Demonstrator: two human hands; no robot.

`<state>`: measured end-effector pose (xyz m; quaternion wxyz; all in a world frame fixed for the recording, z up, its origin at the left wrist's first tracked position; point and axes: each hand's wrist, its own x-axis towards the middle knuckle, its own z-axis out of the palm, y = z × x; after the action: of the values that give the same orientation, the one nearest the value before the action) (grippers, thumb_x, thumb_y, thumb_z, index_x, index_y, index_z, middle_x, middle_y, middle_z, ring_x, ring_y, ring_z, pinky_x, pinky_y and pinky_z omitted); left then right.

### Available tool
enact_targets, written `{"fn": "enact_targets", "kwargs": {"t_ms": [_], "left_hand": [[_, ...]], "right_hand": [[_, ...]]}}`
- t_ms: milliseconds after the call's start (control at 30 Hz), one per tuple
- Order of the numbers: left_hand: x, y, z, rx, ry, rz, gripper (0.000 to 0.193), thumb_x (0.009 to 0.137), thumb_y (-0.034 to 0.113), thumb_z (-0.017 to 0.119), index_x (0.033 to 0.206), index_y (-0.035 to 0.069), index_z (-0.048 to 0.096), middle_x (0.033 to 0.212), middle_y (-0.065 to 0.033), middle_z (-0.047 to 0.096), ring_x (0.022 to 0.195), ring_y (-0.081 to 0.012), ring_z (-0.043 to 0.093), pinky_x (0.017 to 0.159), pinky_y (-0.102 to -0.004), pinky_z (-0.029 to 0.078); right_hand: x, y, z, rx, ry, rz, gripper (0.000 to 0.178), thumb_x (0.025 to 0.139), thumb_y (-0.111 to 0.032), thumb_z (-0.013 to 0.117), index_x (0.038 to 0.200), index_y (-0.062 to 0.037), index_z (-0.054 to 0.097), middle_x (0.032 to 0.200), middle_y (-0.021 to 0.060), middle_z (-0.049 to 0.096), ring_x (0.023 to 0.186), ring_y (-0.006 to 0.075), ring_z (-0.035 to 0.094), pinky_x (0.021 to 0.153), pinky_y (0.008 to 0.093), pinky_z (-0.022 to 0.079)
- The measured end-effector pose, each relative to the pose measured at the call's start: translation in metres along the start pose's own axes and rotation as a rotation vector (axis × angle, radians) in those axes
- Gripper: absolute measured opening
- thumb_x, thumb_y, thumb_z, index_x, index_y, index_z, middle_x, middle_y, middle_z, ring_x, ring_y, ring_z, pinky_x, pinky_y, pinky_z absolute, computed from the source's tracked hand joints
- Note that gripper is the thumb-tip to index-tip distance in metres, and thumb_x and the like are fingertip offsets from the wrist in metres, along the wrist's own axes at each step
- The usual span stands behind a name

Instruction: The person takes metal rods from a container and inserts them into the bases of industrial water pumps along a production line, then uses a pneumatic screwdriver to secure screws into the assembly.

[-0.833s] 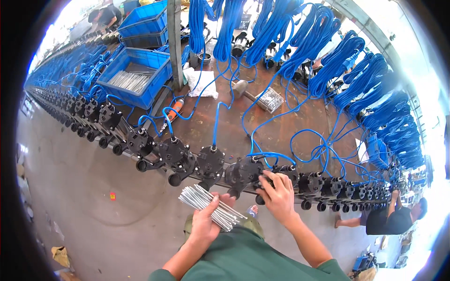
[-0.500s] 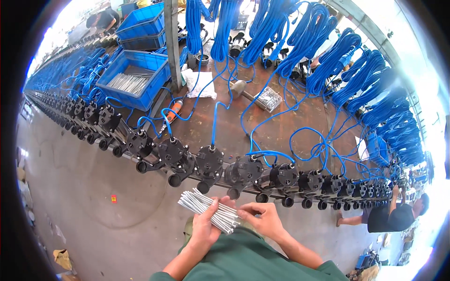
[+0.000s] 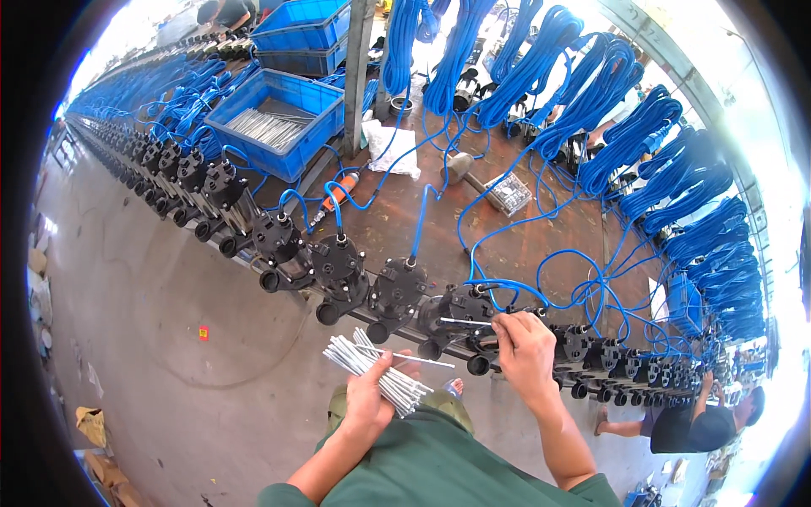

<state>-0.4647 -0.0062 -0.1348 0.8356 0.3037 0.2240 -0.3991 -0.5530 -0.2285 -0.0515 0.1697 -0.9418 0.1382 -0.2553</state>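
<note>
Before us spreads the brown worktop [image 3: 397,207], with a long row of black machines [image 3: 399,289] lined up along its near edge above the grey floor [image 3: 253,363]. Thick blue cable coils [image 3: 591,97] hang along the far and right sides, while loose blue cable [image 3: 420,221] trails over the surface; if our sleeve or wrist hooked a loop close by, we think it could tug a machine askew. Toward the left sits a blue crate [image 3: 253,157] with more rods in it, well apart from our hands.

Our right hand [image 3: 525,346] is raised in front of the nearest machine [image 3: 460,302], and our left hand [image 3: 372,395] is wrapped around a bunch of metal rods [image 3: 397,387] just below the row. One rod there lies crosswise and juts past the others; should our left grip loosen, it would probably slide out first and drop to the floor.

Between right thumb and fingers we pinch a single rod [image 3: 465,321] near one end, its free tip pointing left across the machine. We cannot tell whether that tip touches; held so far back, it could swing off line or scrape the housing
</note>
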Motion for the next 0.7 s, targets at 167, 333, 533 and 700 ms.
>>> {"fn": "enact_targets", "kwargs": {"t_ms": [167, 333, 533, 700], "left_hand": [[-0.002, 0.001, -0.005, 0.002, 0.006, 0.065, 0.018, 0.098, 0.008, 0.062, 0.112, -0.001, 0.055, 0.118, -0.0229, 0.066, 0.101, -0.0379, 0.07, 0.087, -0.0515, 0.061], [-0.008, 0.006, -0.006, 0.3, -0.035, 0.38, 0.015, 0.098, 0.005, 0.063, 0.109, -0.004, 0.061, 0.109, -0.018, 0.071, 0.088, -0.0251, 0.072, 0.079, -0.0396, 0.061], [-0.013, 0.016, -0.002, 0.648, -0.064, 0.629, 0.012, 0.097, 0.0, 0.064, 0.107, -0.006, 0.066, 0.103, -0.013, 0.074, 0.085, -0.0146, 0.07, 0.074, -0.0297, 0.059], [-0.009, 0.016, 0.001, 0.459, -0.042, 0.589, 0.015, 0.097, 0.003, 0.064, 0.105, -0.009, 0.067, 0.099, -0.0168, 0.074, 0.074, -0.0195, 0.071, 0.067, -0.0334, 0.061]], "right_hand": [[0.01, 0.006, 0.014, -0.136, -0.208, -0.157, 0.012, 0.08, -0.001, 0.068, 0.091, -0.003, 0.065, 0.085, 0.0121, 0.063, 0.083, 0.0319, 0.062, 0.072, 0.0414, 0.053], [0.02, -0.004, 0.009, -0.201, -0.303, -0.227, 0.019, 0.074, 0.002, 0.065, 0.092, -0.0023, 0.063, 0.086, 0.0114, 0.061, 0.085, 0.0311, 0.061, 0.073, 0.0406, 0.054], [0.024, -0.002, 0.007, -0.214, -0.258, -0.226, 0.025, 0.071, 0.002, 0.067, 0.095, -0.0025, 0.064, 0.088, 0.011, 0.061, 0.085, 0.0305, 0.061, 0.072, 0.0405, 0.054], [0.03, -0.012, 0.0, -0.278, -0.357, -0.313, 0.024, 0.068, 0.002, 0.067, 0.091, -0.0027, 0.061, 0.086, 0.009, 0.06, 0.088, 0.0285, 0.06, 0.071, 0.0376, 0.055]]}}
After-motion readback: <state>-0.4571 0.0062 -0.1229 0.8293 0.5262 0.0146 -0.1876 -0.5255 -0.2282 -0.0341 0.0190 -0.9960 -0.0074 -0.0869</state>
